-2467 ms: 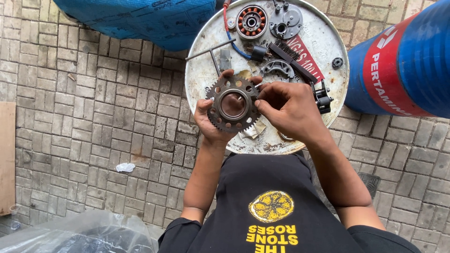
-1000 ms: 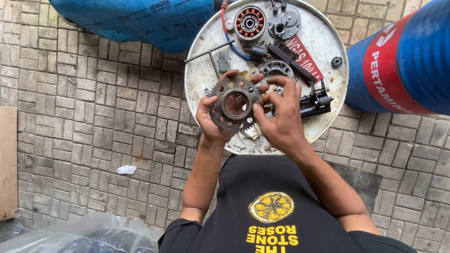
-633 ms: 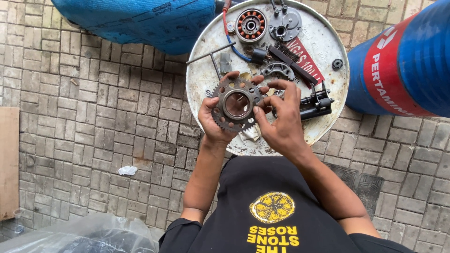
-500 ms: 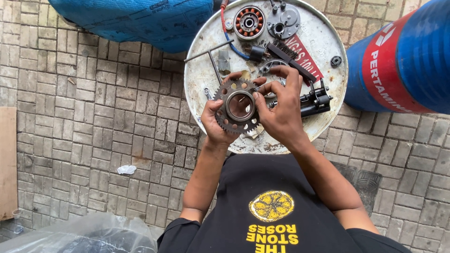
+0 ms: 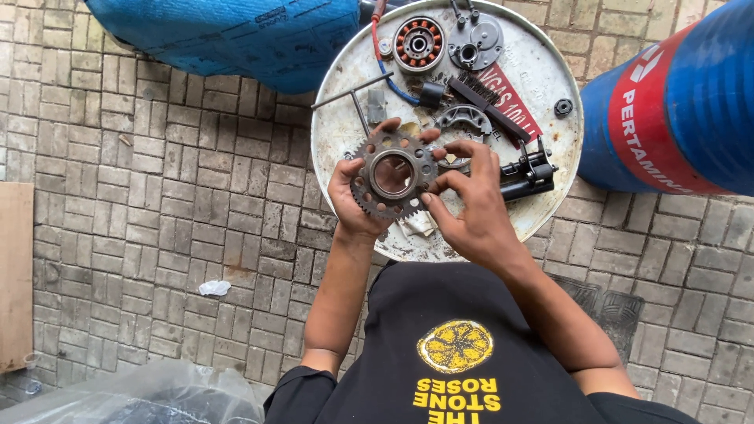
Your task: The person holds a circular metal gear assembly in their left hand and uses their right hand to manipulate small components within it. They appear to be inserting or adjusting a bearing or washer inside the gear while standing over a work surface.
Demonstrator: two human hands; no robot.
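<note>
A rusty toothed sprocket with a large round centre hole is held up flat in front of me, above a white drum lid. My left hand grips its left rim, fingers curled behind it and thumb at the top. My right hand pinches its right edge with thumb and fingertips. Both forearms reach up from my black shirt.
On the drum lid lie a copper-wound stator, a grey round cover, a brake shoe, a T-handle wrench, a black brush and a black part. Blue drums stand right and behind. Paved brick floor, wooden board left, clear plastic bag.
The sprocket has stayed in both hands while my right fingers shifted along its right edge. The view moved slightly; the parts on the lid have not moved.
</note>
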